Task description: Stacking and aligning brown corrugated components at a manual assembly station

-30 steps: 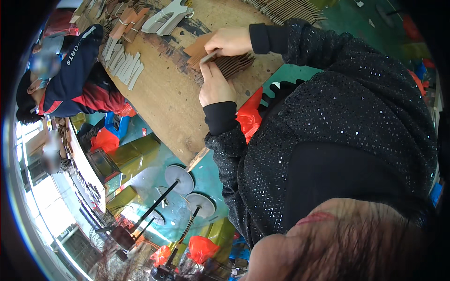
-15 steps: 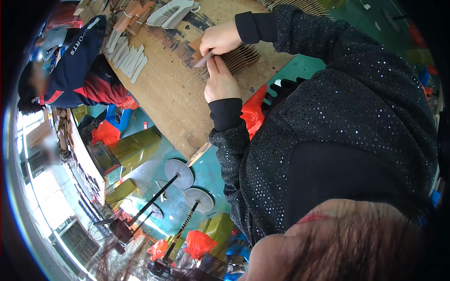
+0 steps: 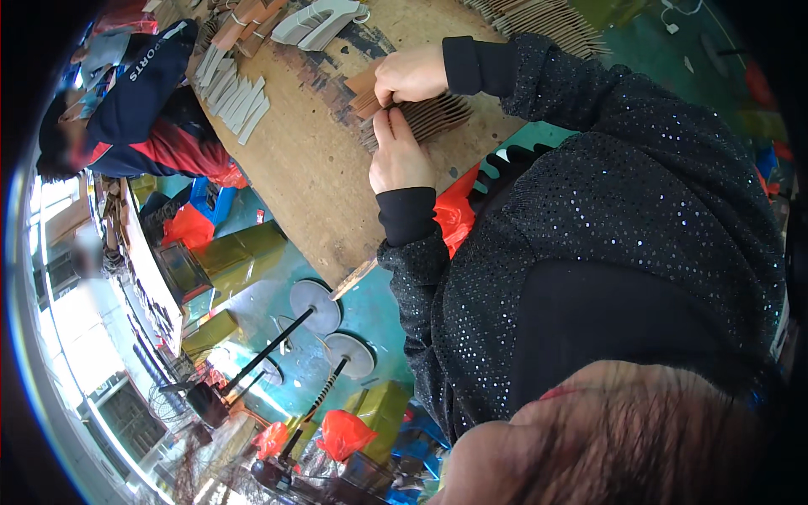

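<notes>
The row of thin brown strips point(image 3: 439, 118) stood closely packed on the wooden table point(image 3: 307, 181), beneath and beside both hands. The right hand point(image 3: 412, 76) had its fingers bent together over the row's end; whether they pinched a strip could not be told. The left hand point(image 3: 401, 164) reached in with two fingers straight, their tips against the strips, its thumb hidden, so its grip was unclear. White pieces point(image 3: 238, 105) lay overlapping farther along the table, near a co-worker point(image 3: 156, 109).
</notes>
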Demonstrator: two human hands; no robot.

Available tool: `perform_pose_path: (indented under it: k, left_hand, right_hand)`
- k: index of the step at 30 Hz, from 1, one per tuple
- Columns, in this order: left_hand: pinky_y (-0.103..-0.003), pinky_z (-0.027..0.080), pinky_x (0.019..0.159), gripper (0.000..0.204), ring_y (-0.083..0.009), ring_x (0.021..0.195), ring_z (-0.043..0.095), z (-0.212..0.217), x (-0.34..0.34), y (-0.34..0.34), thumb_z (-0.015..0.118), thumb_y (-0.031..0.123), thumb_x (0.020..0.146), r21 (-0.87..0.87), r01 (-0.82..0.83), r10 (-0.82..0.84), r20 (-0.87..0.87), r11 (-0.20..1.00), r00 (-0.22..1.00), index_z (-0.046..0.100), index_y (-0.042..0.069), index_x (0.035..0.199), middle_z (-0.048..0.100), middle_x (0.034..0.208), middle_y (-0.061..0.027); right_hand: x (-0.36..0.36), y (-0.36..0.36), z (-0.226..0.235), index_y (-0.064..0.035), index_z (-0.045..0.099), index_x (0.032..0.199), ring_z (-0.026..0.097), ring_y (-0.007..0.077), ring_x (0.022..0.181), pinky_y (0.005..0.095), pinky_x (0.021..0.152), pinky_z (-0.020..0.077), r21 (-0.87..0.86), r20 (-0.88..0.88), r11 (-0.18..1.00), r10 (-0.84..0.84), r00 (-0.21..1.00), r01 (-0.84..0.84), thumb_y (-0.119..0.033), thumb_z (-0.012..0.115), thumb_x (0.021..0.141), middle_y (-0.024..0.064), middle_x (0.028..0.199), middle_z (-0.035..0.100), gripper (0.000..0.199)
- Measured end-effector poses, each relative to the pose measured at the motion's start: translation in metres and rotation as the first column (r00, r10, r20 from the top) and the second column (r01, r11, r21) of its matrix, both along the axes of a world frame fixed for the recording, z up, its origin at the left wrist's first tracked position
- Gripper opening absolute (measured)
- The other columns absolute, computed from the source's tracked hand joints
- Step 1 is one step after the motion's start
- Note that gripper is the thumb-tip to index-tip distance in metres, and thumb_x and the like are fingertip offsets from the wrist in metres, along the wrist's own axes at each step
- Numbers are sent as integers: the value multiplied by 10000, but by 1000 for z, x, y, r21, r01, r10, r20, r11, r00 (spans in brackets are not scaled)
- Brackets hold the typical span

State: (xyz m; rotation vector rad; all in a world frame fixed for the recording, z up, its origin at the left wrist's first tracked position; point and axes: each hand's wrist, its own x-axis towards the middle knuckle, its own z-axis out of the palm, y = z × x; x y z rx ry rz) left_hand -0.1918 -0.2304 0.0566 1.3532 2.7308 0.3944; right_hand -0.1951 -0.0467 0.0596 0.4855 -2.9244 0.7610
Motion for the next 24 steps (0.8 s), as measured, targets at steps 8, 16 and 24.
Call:
perform_pose_path:
  k: [8, 16, 24]
  left_hand:
    - [-425, 545, 648, 618, -373, 821, 647, 7, 0, 5, 693, 118, 723, -5, 10, -10, -2, 1000, 1000, 400, 18, 1258, 417, 1320, -184]
    - [-432, 537, 714, 637, -376, 924, 621, 12, 0, -1, 686, 118, 728, 4, 0, 0, 69, 1000, 998, 402, 43, 1294, 445, 1318, -175]
    - [-371, 550, 636, 696, -321, 836, 648, 9, -7, -1, 700, 118, 707, 16, 43, -43, -23, 999, 999, 376, -13, 1309, 433, 1265, -158]
  right_hand:
    - [-2, 0, 2, -74, 664, 778, 634, 291, 769, 400, 658, 483, -8, 75, 996, -87, 993, 87, -112, 605, 760, 106, 761, 662, 72]
    - [-110, 81, -9, -93, 658, 999, 646, 291, 823, 405, 719, 515, 202, -277, 823, -471, 837, 530, -182, 690, 743, 128, 850, 670, 273]
    - [-152, 105, -46, -183, 566, 1240, 587, 285, 1029, 399, 847, 497, 343, -262, 782, -452, 853, 520, -137, 716, 769, 113, 1198, 522, 496]
